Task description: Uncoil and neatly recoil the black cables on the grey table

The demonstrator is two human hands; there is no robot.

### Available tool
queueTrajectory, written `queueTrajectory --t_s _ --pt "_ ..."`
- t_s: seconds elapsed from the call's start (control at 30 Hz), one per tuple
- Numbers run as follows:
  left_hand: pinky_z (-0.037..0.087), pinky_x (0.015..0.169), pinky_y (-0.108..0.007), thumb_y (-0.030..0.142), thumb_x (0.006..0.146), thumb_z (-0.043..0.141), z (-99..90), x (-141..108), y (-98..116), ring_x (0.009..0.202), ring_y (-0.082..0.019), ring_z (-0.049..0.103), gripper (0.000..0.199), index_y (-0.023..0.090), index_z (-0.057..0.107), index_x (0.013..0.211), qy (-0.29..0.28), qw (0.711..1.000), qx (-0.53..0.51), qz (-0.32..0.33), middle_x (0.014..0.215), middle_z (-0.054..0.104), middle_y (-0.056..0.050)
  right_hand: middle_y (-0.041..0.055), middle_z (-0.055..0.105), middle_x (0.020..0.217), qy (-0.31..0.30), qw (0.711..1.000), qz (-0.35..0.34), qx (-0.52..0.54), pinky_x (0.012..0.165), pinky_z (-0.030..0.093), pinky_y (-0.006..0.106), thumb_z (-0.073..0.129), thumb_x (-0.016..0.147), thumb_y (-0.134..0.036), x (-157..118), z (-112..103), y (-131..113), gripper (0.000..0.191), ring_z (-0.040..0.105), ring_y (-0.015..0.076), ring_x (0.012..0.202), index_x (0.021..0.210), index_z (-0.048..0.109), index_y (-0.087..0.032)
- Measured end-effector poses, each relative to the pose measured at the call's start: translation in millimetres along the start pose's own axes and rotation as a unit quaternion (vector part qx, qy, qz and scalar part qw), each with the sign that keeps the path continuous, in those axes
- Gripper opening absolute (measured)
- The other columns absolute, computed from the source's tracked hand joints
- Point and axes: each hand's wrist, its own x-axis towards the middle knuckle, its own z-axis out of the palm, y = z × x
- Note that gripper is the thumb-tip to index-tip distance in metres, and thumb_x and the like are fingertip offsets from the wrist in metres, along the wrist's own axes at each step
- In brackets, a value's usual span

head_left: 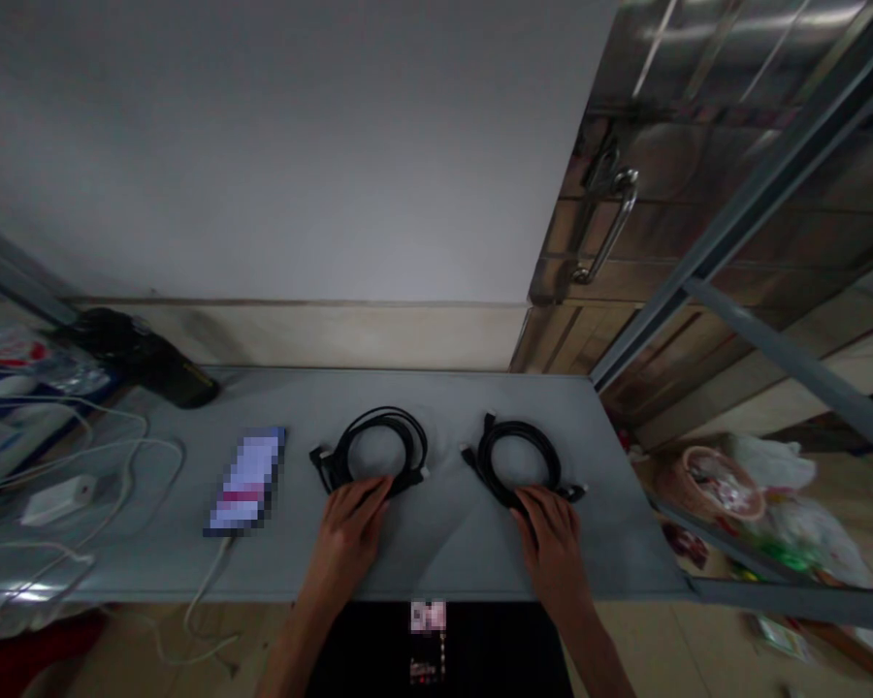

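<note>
Two black cables lie coiled side by side on the grey tabletop. The left coil (410,438) has its connectors at its left and right sides. My left hand (353,516) is at its near edge, fingers together and closed over the loops. The right coil (545,444) has plug ends showing at its upper left and lower right. My right hand (551,528) holds its near edge, with the fingers curled over the cable. Parts of both coils are hidden under my fingers.
Left of the coils lies a phone (249,482) with a white cable plugged in. Beyond it are a white charger (59,499), tangled white cables and a black bottle (145,359) lying tilted. A metal frame post (705,242) rises at the table's right end.
</note>
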Motion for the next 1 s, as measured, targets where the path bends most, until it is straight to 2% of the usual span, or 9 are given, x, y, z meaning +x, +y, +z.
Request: queueTrajectory --t_s 0.17,0.3,0.43,0.57,0.77,0.83,0.9,1.0 --pt "0.059 0.112 -0.046 0.016 0.109 0.067 -0.5 -18.3 28.3 0.128 -0.027 0.071 0.046 0.032 0.067 0.152 0.033 0.999 -0.028 -0.024 0.139 0.072 -0.01 0.0103 0.078 0.127 -0.007 1.0 0.007 0.015 0.112 0.046 0.049 0.056 0.119 -0.027 0.9 -3.9 -2.3 0.02 0.071 0.0282 0.123 0.134 0.069 -0.023" --pt "0.062 0.106 -0.04 0.016 0.111 0.063 3.6 -36.7 43.4 0.121 -0.025 0.075 0.036 0.028 0.07 0.144 0.036 0.998 -0.039 -0.04 0.13 0.075 -0.009 0.011 0.078 0.126 -0.001 1.0 0.012 0.025 0.111 0.046 0.048 0.056 0.119 -0.027 2.7 -5.4 -2.7 0.018 0.071 0.028 0.122 0.131 0.068 -0.022" --pt "0.061 0.096 -0.038 0.008 0.107 0.065 9.5 -43.0 48.9 0.107 -0.024 0.077 0.034 0.026 0.072 0.136 0.045 0.999 0.025 -0.002 0.116 0.08 -0.007 0.0107 0.079 0.128 0.006 0.999 0.008 0.041 0.113 0.046 0.048 0.056 0.119 -0.026 3.6 -7.0 -2.2 0.018 0.071 0.0268 0.125 0.134 0.066 -0.022" --pt "0.058 0.095 -0.041 0.004 0.105 0.066 12.3 -43.1 50.6 0.103 -0.024 0.077 0.035 0.024 0.071 0.134 0.05 0.997 0.063 -0.001 0.113 0.08 -0.008 0.0097 0.08 0.128 0.01 0.998 0.013 0.054 0.112 0.046 0.047 0.055 0.119 -0.026 3.0 -9.9 -3.9 0.019 0.073 0.0264 0.124 0.134 0.067 -0.023" --pt "0.059 0.097 -0.042 0.007 0.106 0.064 13.3 -42.5 50.1 0.106 -0.026 0.076 0.033 0.023 0.07 0.135 0.051 0.996 0.073 -0.007 0.116 0.08 -0.009 0.0062 0.082 0.108 0.033 0.997 0.042 0.06 0.105 0.048 0.049 0.056 0.119 -0.035 14.1 -16.0 -5.4 0.02 0.076 0.0267 0.101 0.118 0.073 -0.025" --pt "0.059 0.097 -0.042 0.007 0.107 0.064 12.8 -41.7 50.6 0.107 -0.026 0.076 0.032 0.023 0.071 0.134 0.054 0.996 0.072 -0.007 0.116 0.08 -0.009 0.0065 0.081 0.102 0.051 0.995 0.057 0.072 0.098 0.053 0.046 0.057 0.119 -0.042 27.0 -22.6 -3.7 0.024 0.076 0.0261 0.094 0.115 0.073 -0.024" --pt "0.059 0.097 -0.042 0.008 0.107 0.064 11.8 -41.1 51.6 0.107 -0.026 0.076 0.03 0.023 0.071 0.132 0.056 0.996 0.07 -0.009 0.117 0.08 -0.009 0.0056 0.079 0.095 0.066 0.991 0.077 0.083 0.084 0.056 0.04 0.055 0.119 -0.045 45.5 -35.2 -4.4 0.028 0.075 0.0238 0.084 0.117 0.071 -0.023" --pt "0.059 0.098 -0.042 0.012 0.108 0.066 11.1 -41.1 53.2 0.108 -0.026 0.076 0.026 0.023 0.071 0.13 0.055 0.996 0.065 -0.012 0.118 0.079 -0.009 -0.0023 0.068 0.078 0.09 0.978 0.139 0.126 0.065 0.052 0.03 0.055 0.12 -0.043 80.4 -65.9 -17.4 0.025 0.065 0.0165 0.064 0.121 0.067 -0.022"
